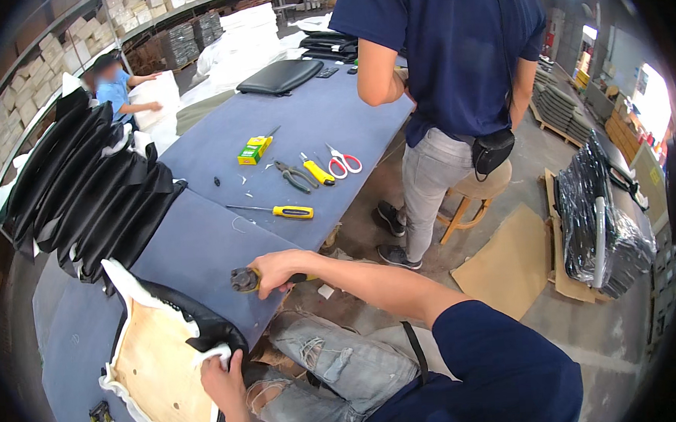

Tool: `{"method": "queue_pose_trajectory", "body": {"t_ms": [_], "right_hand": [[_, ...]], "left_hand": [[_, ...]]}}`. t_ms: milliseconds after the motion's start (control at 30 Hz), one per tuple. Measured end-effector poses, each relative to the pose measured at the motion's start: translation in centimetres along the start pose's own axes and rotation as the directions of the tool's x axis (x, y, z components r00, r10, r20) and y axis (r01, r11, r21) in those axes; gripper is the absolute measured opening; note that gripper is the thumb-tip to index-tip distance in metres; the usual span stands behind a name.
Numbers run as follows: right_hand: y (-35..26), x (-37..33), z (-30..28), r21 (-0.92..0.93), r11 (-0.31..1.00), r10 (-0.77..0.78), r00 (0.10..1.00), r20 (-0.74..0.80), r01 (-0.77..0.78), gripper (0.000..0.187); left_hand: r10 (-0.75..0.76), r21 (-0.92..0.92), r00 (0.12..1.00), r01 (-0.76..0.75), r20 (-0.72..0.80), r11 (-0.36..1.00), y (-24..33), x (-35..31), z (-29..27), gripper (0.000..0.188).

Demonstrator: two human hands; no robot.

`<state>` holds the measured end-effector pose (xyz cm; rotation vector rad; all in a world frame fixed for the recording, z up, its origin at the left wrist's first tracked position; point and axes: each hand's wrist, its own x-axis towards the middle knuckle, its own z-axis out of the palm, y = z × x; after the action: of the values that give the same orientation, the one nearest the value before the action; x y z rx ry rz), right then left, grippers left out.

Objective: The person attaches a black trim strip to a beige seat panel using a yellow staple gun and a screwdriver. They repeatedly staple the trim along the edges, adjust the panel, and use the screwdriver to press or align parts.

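A seat panel [153,362] lies underside up at the table's near left, its bare wood framed by white padding and a black cover [220,324]. My left hand [225,385] is closed on the cover and padding at the panel's right edge. Above the table's near edge, my right hand [274,272] grips pliers [245,279] with a dark head and yellow on the handles; the head points left, apart from the panel. Farther up the table lie a yellow screwdriver [292,212], dark-handled pliers [293,177], a yellow knife [317,169] and red-handled scissors [343,162].
Folded black covers [96,193] are piled at the left. A yellow-green box [254,150] and a black seat pad [280,76] rest on the blue-grey table [225,247]. One co-worker [445,60] stands beyond its right edge; another [115,93] is far left. A dark tool [101,420] lies lower left.
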<state>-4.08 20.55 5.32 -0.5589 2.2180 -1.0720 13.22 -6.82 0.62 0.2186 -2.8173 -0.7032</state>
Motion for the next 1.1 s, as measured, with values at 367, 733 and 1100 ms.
{"method": "queue_pose_trajectory", "body": {"t_ms": [367,733,1100], "right_hand": [[0.9,-0.2,-0.1,0.059,0.998,0.030,0.999,-0.031,-0.028,0.049],[1.2,0.4,0.3,0.000,0.999,0.035,0.999,-0.036,-0.035,0.052],[1.1,-1.4,2.6,-0.232,0.962,-0.200,0.949,-0.244,0.143,0.080]], "left_hand": [[0.572,0.135,0.806,-0.557,-0.152,0.820,3.6,9.0,2.9,0.037],[0.456,-0.388,0.890,-0.414,0.017,0.823,-0.6,9.8,5.0,0.043],[0.707,0.095,0.696,-0.718,0.122,0.690,-3.2,11.8,1.9,0.037]]}}
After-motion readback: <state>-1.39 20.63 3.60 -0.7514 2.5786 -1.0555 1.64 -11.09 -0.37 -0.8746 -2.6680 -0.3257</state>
